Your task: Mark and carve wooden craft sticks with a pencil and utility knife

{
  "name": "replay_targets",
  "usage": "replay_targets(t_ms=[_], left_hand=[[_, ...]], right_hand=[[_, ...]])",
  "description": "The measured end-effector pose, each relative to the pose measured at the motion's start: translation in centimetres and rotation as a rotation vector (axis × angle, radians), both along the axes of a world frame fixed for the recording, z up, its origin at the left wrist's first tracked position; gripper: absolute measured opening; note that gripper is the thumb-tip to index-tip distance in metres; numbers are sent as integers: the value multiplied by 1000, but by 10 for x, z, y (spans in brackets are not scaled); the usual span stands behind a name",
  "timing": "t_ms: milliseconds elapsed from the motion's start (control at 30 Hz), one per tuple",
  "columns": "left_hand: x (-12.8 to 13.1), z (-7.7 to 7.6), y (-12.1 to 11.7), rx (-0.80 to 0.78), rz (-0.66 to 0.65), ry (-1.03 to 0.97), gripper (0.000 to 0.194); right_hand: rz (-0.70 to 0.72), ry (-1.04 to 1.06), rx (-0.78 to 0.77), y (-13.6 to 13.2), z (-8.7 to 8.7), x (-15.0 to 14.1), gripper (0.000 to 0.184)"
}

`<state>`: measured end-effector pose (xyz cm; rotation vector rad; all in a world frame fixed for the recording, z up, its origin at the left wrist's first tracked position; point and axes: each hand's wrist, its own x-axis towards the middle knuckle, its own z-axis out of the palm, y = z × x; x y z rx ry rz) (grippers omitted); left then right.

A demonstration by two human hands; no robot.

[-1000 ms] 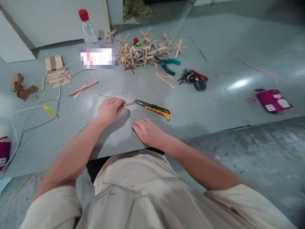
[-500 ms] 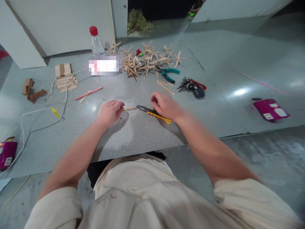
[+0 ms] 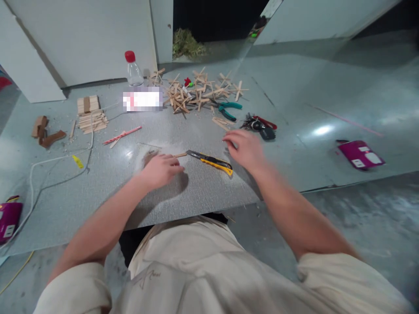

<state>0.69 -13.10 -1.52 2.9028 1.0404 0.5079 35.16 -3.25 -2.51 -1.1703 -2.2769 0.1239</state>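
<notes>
Wooden stick (image 3: pixel 180 155), in the head view, is seen near the centre of the frame, on the table (image 3: pixel 203 189), partly hidden by the left hand (image 3: pixel 163 169). Its visible end is placed right by the tip of the utility knife (image 3: pixel 212 163); whether they touch cannot be told. The left hand is held palm down with fingers loosely bent, and whether anything is gripped under it cannot be told. The right hand (image 3: pixel 245 148), right of centre, is curled narrow; its contents, if any, are blurred. Just above its fingertips, loose sticks (image 3: pixel 220 124) are seen, with keys (image 3: pixel 258 124) to their right and pliers (image 3: pixel 231 105) higher up. A cut could be caused if the left hand were slid toward the blade, which appears to be exposed. The keys or loose sticks could be knocked aside by a careless sweep of the right hand.
</notes>
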Motion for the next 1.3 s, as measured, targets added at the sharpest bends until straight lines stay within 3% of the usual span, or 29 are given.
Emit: replay_targets(t_ms=[133, 267, 367, 500, 767, 867, 1000, 1167, 1300], left_hand=[[21, 2, -18, 23, -191, 84, 30], [32, -2, -24, 48, -191, 115, 26], [34, -3, -24, 50, -187, 132, 20], [33, -2, -23, 51, -202, 148, 13], [34, 5, -22, 84, -169, 134, 18], [18, 7, -12, 95, -3, 97, 20], [-23, 12, 7, 99, 389, 42, 23], [-80, 34, 20, 75, 889, 14, 12], [-120, 51, 20, -29, 1245, 71, 6]], right_hand=[[162, -15, -18, -56, 5, -7, 17], [495, -25, -25, -113, 3, -21, 17], [577, -31, -43, -141, -2, -32, 18], [567, -72, -34, -153, -7, -35, 21], [559, -85, 70, -152, -7, -37, 14], [486, 13, 37, -132, -6, -36, 15], [285, 54, -36, -74, -2, -28, 18], [-17, 28, -140, 11, -2, -14, 21], [-182, -24, -153, 48, -2, -7, 29]])
